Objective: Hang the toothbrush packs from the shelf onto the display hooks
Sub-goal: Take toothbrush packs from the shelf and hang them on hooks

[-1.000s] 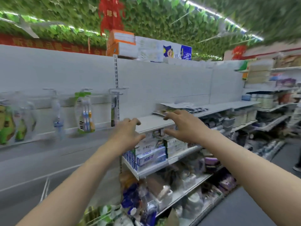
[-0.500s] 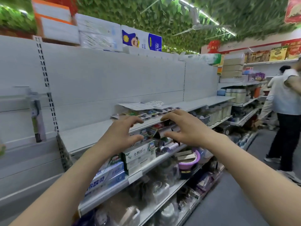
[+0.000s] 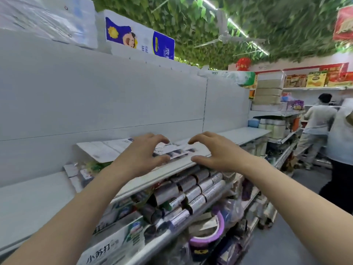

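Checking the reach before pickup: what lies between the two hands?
Head view: flat white-carded toothbrush packs lie on the white metal shelf between the left hand and right hand.

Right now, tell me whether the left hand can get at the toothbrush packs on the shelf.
Probably yes: the left hand is spread right over the toothbrush packs on the shelf, with nothing between them.

Shiny rolls (image 3: 193, 190) lie stacked at lower centre before me, with a purple tape ring (image 3: 202, 241) below them and a white-green carton (image 3: 114, 243) at lower left. A blue-printed pack (image 3: 141, 39) sits upper left under the leafy ceiling (image 3: 238, 22). A pale-shirted person (image 3: 315, 121) stands at far right.
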